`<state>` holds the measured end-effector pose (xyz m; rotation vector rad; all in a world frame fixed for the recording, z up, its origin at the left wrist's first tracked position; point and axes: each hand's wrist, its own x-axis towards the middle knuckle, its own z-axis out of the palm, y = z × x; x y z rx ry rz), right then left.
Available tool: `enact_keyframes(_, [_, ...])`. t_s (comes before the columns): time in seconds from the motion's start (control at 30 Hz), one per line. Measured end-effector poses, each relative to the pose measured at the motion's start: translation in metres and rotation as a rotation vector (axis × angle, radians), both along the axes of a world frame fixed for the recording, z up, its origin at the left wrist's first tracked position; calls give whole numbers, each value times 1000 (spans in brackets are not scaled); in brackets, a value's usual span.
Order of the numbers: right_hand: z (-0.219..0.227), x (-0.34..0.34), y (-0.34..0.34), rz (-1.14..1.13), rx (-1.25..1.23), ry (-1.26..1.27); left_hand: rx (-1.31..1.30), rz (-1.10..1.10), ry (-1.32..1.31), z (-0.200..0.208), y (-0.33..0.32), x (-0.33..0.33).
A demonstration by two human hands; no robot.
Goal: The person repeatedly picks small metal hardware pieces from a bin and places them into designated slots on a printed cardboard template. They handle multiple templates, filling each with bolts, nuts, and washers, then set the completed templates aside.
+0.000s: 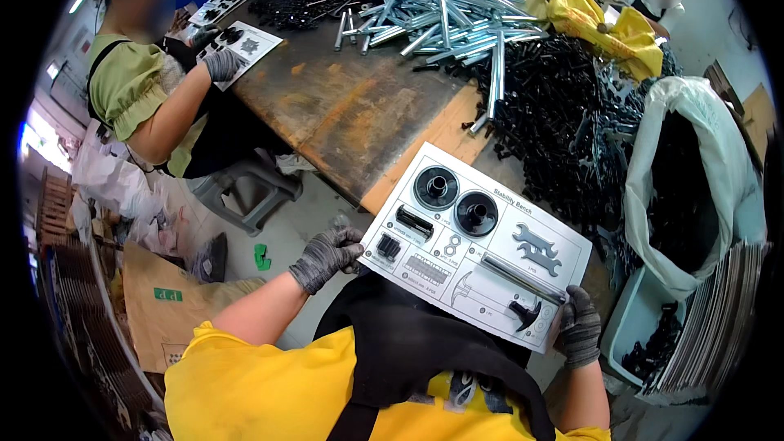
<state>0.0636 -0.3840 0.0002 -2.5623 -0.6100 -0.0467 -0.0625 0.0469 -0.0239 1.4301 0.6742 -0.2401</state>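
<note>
Spanning both hands (329, 258) (581, 328), white card (569, 240)

The one view was taken from the head of the person, by the left of two fisheye cameras worn there side by side. It faced downward and forward, so the yellow shirt (269, 380) and the black apron (400, 351) came in at the lower edge, quite near to the lens. The left hand (327, 257) and the right hand (581, 328) were also near, with the printed card (501, 241) between them. Farther off, the table (351, 106) reached toward the top. Around this wide, upright view the corners were black; near the left rim, shapes were squeezed and perhaps not safely readable.
</note>
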Motion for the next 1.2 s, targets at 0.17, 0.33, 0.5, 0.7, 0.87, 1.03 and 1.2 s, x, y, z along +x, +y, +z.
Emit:
enact_keyframes(0.17, [-4, -2, 23, -12, 76, 211, -125, 282, -257, -27, 25, -6])
enact_keyframes(0.33, [-10, -5, 77, 110, 127, 269, -384, 771, -453, -52, 50, 5])
enact_keyframes(0.5, [-2, -5, 157, 333, 216, 211, -416, 921, -544, -58, 45, 14])
enact_keyframes(0.7, [-15, 7, 231, 539, 222, 281, -442, 971, -704, -73, 34, 22])
enact_keyframes(0.87, [-15, 24, 278, 615, 215, 319, -561, 1270, -630, -56, 62, 50])
enact_keyframes(1.03, [-5, 27, 273, 712, 293, 271, -488, 1260, -801, -77, 117, 70])
enact_keyframes(1.2, [-3, 34, 223, 580, 369, 366, -187, 1317, -777, -112, 177, 92])
